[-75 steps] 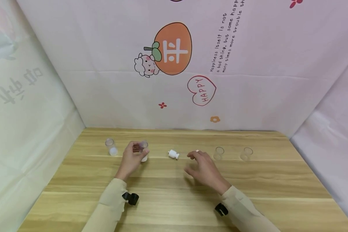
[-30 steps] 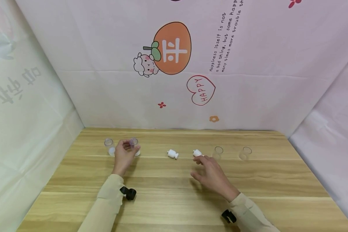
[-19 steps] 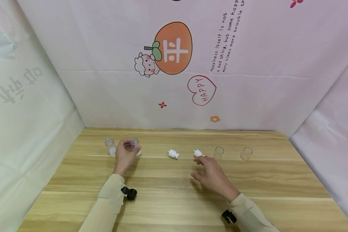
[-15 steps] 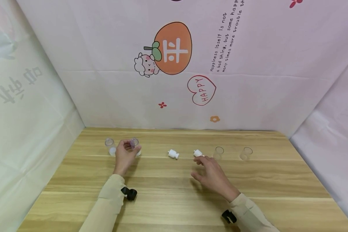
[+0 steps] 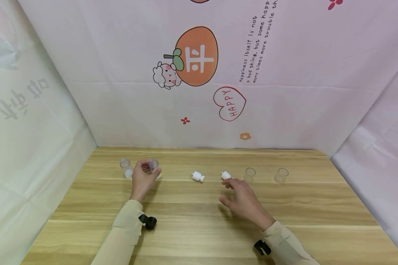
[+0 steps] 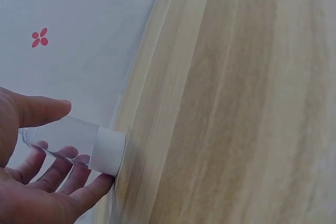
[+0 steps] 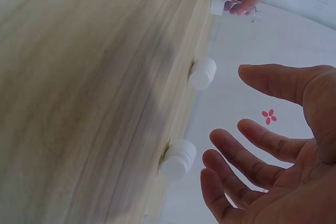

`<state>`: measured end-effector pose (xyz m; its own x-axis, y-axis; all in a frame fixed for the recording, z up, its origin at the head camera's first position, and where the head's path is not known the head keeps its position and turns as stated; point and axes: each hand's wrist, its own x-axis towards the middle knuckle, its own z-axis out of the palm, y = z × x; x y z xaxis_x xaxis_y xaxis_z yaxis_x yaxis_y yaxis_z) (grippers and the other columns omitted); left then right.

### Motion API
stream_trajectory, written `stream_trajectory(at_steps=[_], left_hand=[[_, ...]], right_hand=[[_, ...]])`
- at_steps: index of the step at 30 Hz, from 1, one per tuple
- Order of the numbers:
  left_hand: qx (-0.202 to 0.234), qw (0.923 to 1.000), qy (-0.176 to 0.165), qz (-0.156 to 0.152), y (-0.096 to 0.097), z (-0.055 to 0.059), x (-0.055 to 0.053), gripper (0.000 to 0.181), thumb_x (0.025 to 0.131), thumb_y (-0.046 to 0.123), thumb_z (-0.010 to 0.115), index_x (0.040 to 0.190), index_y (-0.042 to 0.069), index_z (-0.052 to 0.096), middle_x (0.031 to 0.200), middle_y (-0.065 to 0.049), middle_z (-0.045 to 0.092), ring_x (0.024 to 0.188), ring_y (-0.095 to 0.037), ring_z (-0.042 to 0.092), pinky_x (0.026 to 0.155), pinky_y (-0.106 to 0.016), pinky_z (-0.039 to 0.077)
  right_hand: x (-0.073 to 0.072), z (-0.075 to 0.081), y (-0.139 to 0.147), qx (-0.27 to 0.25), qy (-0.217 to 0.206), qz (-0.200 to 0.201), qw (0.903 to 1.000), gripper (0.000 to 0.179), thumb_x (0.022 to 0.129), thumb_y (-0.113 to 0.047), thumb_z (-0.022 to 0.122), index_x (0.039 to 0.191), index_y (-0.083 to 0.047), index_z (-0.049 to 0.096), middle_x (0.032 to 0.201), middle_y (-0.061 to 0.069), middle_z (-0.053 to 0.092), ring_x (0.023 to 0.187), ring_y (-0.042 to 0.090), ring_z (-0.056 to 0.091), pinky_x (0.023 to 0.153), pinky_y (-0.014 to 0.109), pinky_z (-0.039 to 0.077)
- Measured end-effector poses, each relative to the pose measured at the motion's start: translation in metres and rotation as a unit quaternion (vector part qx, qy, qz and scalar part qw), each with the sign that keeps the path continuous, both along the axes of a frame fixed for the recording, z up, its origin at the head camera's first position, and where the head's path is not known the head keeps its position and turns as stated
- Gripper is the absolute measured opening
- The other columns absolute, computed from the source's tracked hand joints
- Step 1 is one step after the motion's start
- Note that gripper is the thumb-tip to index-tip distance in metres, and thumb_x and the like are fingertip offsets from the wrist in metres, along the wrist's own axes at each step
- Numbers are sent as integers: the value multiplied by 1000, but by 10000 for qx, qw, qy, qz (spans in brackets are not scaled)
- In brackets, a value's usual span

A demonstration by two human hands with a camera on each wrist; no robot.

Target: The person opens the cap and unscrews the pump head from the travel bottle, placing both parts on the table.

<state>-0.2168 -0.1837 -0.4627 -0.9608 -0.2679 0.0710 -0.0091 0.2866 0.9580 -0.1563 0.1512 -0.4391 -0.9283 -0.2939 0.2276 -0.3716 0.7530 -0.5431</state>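
Note:
In the head view my left hand [image 5: 144, 180] holds a clear bottle-like container [image 5: 154, 167] at the back left, thumb on one side and fingers on the other. The left wrist view shows its white end [image 6: 108, 152] down on the table and the fingers curled behind the clear wall. My right hand [image 5: 243, 200] hovers with thumb and fingers spread, holding nothing. Just beyond its fingertips lies a small white bottle-shaped piece [image 5: 226, 175], partly hidden by the index finger. A matching white piece [image 5: 198, 176] lies farther left, between the hands.
Left of my left hand stands a similar clear container [image 5: 126, 168] with white at its bottom. Two clear open cups [image 5: 250, 175] [image 5: 281, 175] stand at the back right. A printed cloth wall [image 5: 136, 114] rises behind the wooden table [image 5: 185, 235].
Over the earlier frames my left hand carried the clear container left, beside the similar one. My right hand drew slightly back and right, uncovering the white piece. Both hands have stayed still since.

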Motion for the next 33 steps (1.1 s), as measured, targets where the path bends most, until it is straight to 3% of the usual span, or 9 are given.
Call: stream_trajectory(at_steps=[11,16,19,22,26,33], left_hand=[[-153,9998,94,-97,-3,-2,4,62,87,0,77,137,-9,41,139,-26,46,129,-42,48,106,-47,45],[-712,9970,293,-42,-1,4,8,64,89,5,76,142,-6,41,142,-25,46,131,-41,44,107,-52,42],[-1275,9904,538,-17,0,10,12,67,90,8,76,145,-5,40,145,-25,44,135,-42,40,110,-54,36],[-1860,9783,918,-6,2,17,14,70,90,10,77,147,-4,40,146,-25,43,137,-42,39,113,-55,33],[-2514,9556,1535,-42,5,25,16,71,87,9,80,145,-5,43,146,-26,45,137,-43,39,112,-55,33],[-3559,9043,2340,-272,15,38,16,67,85,10,82,140,-9,48,141,-28,49,132,-46,44,112,-55,33]], right_hand=[[1,5,1,-75,-79,23,9999,46,83,-12,85,123,-2,65,110,15,67,104,36,62,87,53,50],[-1,6,3,-90,81,61,9999,46,83,-12,85,122,-1,65,109,16,68,103,35,61,87,51,50],[-2,7,5,-95,135,50,9999,45,82,-11,85,121,-1,65,110,16,68,104,35,60,88,51,50],[-4,9,8,-73,270,13,9996,44,82,-10,85,120,0,65,110,16,68,103,36,60,87,51,50],[-9,11,16,29,649,-93,9978,44,81,-8,86,119,0,65,108,16,68,101,36,61,85,50,52],[-19,12,34,236,1210,-315,9919,44,82,-10,85,119,3,65,110,18,66,104,38,59,86,52,50]])
